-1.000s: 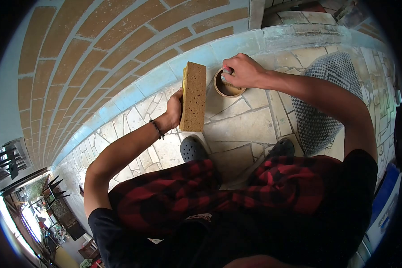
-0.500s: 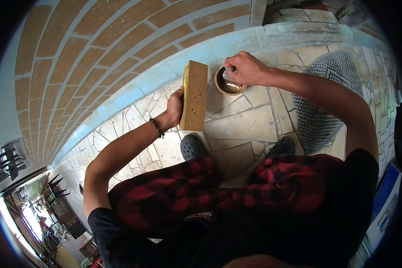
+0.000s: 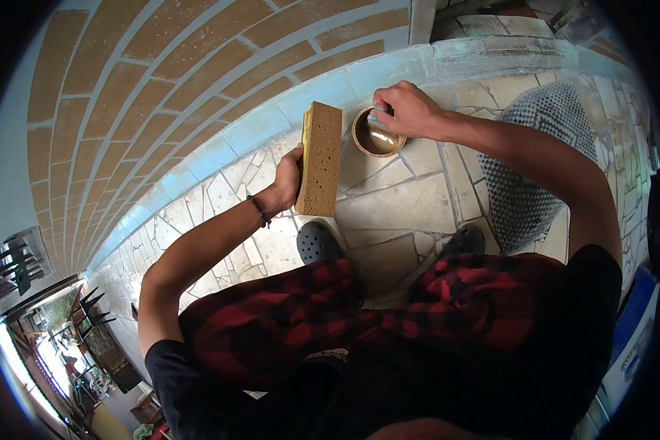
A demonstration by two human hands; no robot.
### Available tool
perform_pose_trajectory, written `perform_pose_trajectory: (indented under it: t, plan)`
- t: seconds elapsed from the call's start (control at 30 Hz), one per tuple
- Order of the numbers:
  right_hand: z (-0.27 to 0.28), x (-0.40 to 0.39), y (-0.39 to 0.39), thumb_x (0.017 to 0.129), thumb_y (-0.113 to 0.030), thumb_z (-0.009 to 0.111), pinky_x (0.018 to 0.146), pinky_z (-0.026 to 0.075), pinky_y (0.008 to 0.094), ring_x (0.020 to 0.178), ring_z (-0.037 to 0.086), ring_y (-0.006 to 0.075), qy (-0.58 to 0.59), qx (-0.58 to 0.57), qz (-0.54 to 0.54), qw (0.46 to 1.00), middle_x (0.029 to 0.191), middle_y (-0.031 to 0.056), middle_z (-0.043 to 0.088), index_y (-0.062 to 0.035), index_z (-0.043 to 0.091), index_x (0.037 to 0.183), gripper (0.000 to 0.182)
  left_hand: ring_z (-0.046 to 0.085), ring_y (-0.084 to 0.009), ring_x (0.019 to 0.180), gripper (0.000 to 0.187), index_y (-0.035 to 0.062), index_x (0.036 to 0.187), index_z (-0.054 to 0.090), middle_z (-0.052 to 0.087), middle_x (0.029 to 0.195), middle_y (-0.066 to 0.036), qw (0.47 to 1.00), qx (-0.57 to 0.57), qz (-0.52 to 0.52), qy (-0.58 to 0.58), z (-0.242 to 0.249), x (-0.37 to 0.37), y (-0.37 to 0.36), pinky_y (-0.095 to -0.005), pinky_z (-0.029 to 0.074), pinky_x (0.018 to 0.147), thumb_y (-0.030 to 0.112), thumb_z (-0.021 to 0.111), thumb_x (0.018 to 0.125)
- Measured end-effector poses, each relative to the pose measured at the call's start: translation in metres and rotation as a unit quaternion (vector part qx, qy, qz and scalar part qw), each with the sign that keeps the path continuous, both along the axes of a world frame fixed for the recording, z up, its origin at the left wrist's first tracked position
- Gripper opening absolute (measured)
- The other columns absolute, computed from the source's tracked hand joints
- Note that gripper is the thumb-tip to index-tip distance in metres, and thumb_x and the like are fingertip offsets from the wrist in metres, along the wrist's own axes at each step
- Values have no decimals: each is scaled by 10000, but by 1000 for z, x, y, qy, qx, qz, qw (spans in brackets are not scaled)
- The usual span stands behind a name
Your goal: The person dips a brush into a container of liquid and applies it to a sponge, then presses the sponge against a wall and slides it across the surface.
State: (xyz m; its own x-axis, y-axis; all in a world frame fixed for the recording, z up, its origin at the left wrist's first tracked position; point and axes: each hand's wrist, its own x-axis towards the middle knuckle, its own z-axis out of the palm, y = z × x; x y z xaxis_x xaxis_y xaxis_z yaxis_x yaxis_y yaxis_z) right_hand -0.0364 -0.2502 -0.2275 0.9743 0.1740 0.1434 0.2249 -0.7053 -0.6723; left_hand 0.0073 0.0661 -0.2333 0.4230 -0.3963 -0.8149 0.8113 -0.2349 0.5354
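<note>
My left hand [image 3: 289, 176] is closed around the edge of a brown, pitted rectangular block [image 3: 321, 160] with a yellow side, held upright above the floor. Its fingers are mostly hidden behind the block. To the right, a round brown bowl [image 3: 380, 152] with shiny liquid inside stands on the stone floor. Over the bowl's far rim, my right hand [image 3: 407, 110] pinches what looks like a small brush [image 3: 379, 114] with a red handle and a greyish band. The brush's lower end is over or in the bowl; its bristles cannot be made out.
A grey-and-white woven mat [image 3: 539, 161] lies on the irregular stone floor [image 3: 396, 205] at the right. Ahead runs a brick-patterned wall [image 3: 220, 59] with a pale blue base ledge [image 3: 253, 132]. My dark clogs [image 3: 316, 242] are just below the block.
My right hand has shifted slightly, and the brush sits at a slightly different angle over the bowl. The left hand and block have barely moved.
</note>
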Motion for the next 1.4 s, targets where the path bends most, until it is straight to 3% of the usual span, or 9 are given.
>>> perform_pose_trajectory:
  t: [0.13,0.33,0.43,0.53,0.83,0.93,1.03,1.13,1.4]
  plan:
    - [6,1,0,866,-208,736,733,560,467,735,702,414,62,-11,-12,998,755,233,705,40,707,867,249,704,-292,1031,606,41,1404,575,707,1197,-166,1000,-3,6,5,-1,0,0,-475,576,936,452,232,1122]
    - [0,-1,-1,866,-214,741,730,553,471,724,681,398,34,8,3,999,754,213,705,21,717,867,236,703,-297,1031,623,41,1406,575,705,1207,-168,1000,3,12,1,1,-1,-1,-476,574,940,477,229,1126]
    - [-3,-1,-2,862,-184,769,652,536,440,656,684,383,22,20,30,999,720,227,689,35,739,886,222,701,-300,1036,632,40,1409,575,704,1208,-170,1000,6,12,5,1,-2,-2,-479,571,943,484,224,1128]
    - [-5,-1,-3,859,-180,775,636,533,424,637,684,348,7,1,-23,1000,714,216,688,33,744,885,217,698,-303,1041,639,37,1414,573,704,1208,-172,1000,8,10,8,0,-2,-3,-482,569,945,487,218,1130]
    - [-8,2,-10,856,-182,796,595,504,387,581,621,228,39,50,-15,998,677,153,664,15,757,886,203,700,-307,1045,642,30,1413,573,703,1213,-180,1000,6,16,17,-4,0,-1,-488,567,951,483,214,1134]
    - [-5,4,-12,837,-230,792,670,532,423,645,657,345,83,68,-38,993,716,202,688,21,737,848,258,701,-307,1046,643,27,1409,577,703,1216,-182,1000,6,19,16,-7,1,1,-489,568,951,484,216,1134]
    - [2,4,-17,863,-245,789,641,521,392,618,643,276,43,106,-26,993,721,171,690,16,739,876,266,700,-307,1046,654,25,1409,578,703,1216,-183,1000,5,16,10,-10,0,3,-488,566,954,492,212,1133]
    - [6,5,-27,940,-192,764,547,445,308,590,547,87,52,118,-20,991,662,30,609,9,750,949,202,699,-305,1044,666,26,1412,578,702,1215,-183,1000,5,15,18,-11,1,3,-487,564,957,501,204,1131]
    - [-7,3,-34,1004,-162,713,550,435,261,620,522,48,138,183,-41,972,745,-25,615,23,730,978,187,699,-302,1047,675,30,1429,562,696,1217,-185,1000,-4,-3,24,-13,1,5,-485,566,956,502,186,1127]
